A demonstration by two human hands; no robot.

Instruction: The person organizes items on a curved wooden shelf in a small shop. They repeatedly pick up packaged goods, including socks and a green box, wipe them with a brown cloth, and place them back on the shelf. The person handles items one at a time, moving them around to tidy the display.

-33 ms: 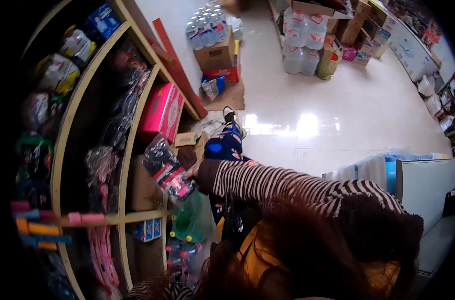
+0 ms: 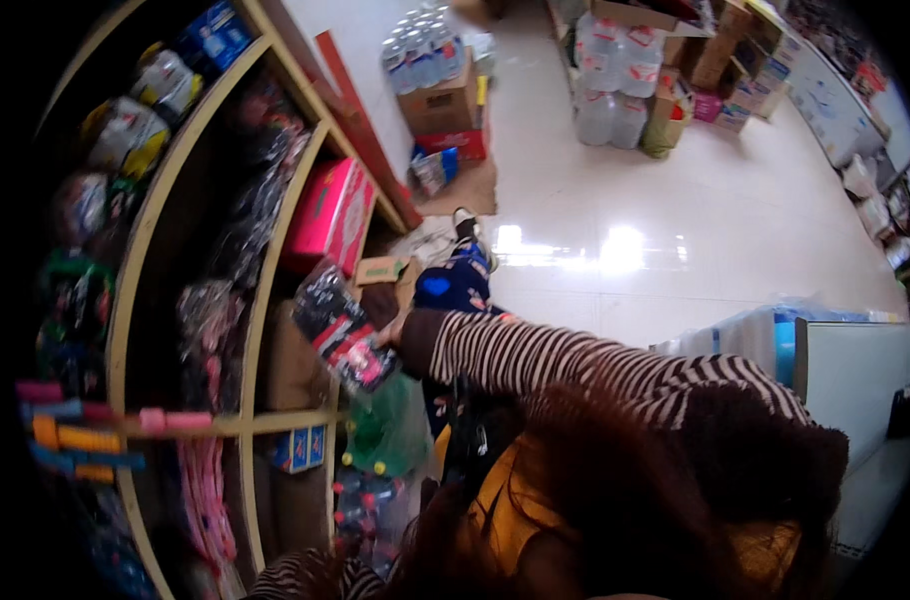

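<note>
My right arm, in a brown-and-white striped sleeve, reaches left across the view toward the shelves. Its hand (image 2: 393, 330) is closed on the edge of a dark packet (image 2: 343, 338) in clear plastic with a red band and a pink patch; what is inside I cannot make out. The packet is tilted, in front of the shelf's near side and below a bright pink box (image 2: 327, 212). At the bottom edge shows a striped left sleeve (image 2: 310, 578), but my left hand is out of sight.
A wooden shelf (image 2: 243, 425) holds bagged goods and blue small boxes (image 2: 300, 448). Green bottles (image 2: 383, 425) and red-capped bottles (image 2: 370, 510) stand beside it. Farther off are bottled water on a carton (image 2: 440, 105), large water jugs (image 2: 610, 118) and stacked boxes. A pale counter (image 2: 855, 380) is at right.
The view has shifted slightly, so most things sit a little farther right. My right hand still grips the dark packet.
</note>
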